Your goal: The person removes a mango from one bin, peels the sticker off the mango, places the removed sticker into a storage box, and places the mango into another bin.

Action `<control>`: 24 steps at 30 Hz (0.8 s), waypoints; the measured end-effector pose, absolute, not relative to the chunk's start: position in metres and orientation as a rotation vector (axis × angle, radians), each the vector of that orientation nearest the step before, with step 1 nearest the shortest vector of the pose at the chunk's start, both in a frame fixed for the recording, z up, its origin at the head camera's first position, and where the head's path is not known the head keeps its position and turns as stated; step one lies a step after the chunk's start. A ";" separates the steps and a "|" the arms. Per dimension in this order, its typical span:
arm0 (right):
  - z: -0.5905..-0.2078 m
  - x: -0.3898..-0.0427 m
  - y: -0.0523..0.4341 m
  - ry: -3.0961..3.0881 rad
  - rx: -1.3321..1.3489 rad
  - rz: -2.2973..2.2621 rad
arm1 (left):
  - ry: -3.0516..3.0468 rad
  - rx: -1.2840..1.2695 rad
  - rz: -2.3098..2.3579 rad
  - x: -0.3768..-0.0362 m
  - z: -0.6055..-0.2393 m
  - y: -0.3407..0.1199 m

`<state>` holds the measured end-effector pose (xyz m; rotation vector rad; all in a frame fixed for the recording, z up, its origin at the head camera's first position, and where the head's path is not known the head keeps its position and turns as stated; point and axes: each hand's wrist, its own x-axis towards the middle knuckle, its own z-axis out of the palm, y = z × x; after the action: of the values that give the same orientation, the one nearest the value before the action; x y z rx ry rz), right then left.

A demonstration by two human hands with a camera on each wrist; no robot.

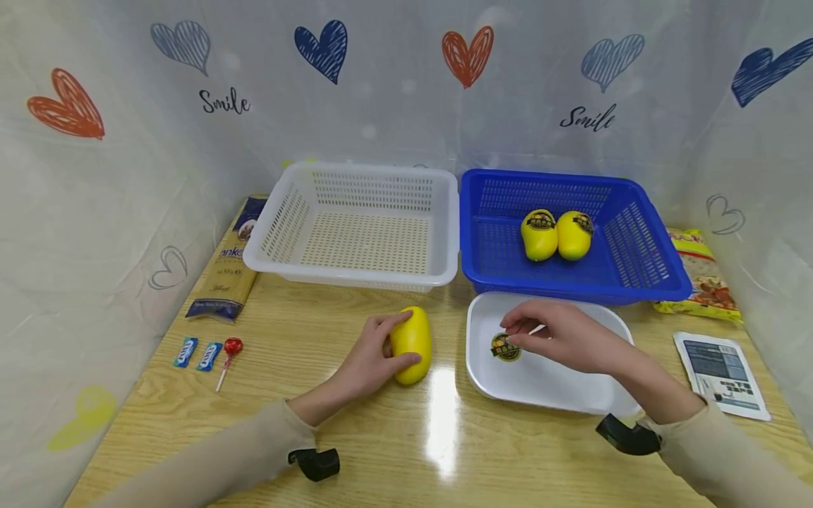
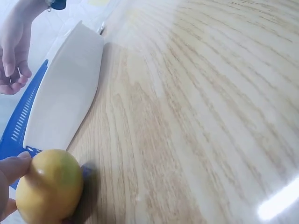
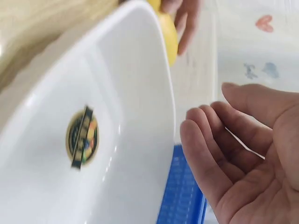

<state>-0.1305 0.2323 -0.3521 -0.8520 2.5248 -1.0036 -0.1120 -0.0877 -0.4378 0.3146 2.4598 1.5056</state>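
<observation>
My left hand grips a yellow fruit lying on the wooden table, with thumb and fingers curled round its left side. The left wrist view shows the fruit with my thumb on it. My right hand hovers over a white tray, just above a round dark sticker lying in it. In the right wrist view the right hand has relaxed fingers and an empty palm, beside the tray and sticker.
An empty white basket and a blue basket holding two stickered yellow fruits stand at the back. A pasta packet, candies and a lollipop lie left. A snack bag and a printed sheet lie right.
</observation>
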 end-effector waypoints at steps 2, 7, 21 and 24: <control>-0.354 -0.128 0.224 2.522 -0.823 -1.056 | 2.468 0.311 1.489 -0.113 -0.437 -0.088; -0.362 -0.125 0.203 2.474 -0.719 -1.198 | 2.456 0.323 1.473 -0.114 -0.433 -0.093; -0.377 -0.132 0.161 2.430 -0.717 -1.267 | 2.997 0.604 1.402 -0.165 -0.381 -0.183; -0.378 -0.134 0.154 2.426 -0.744 -1.249 | 3.121 0.508 1.388 -0.170 -0.369 -0.208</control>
<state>-0.1341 0.1540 -0.3780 -0.7437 2.4261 -1.2493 -0.1702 -0.2079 -0.3691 0.5079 3.1206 1.3882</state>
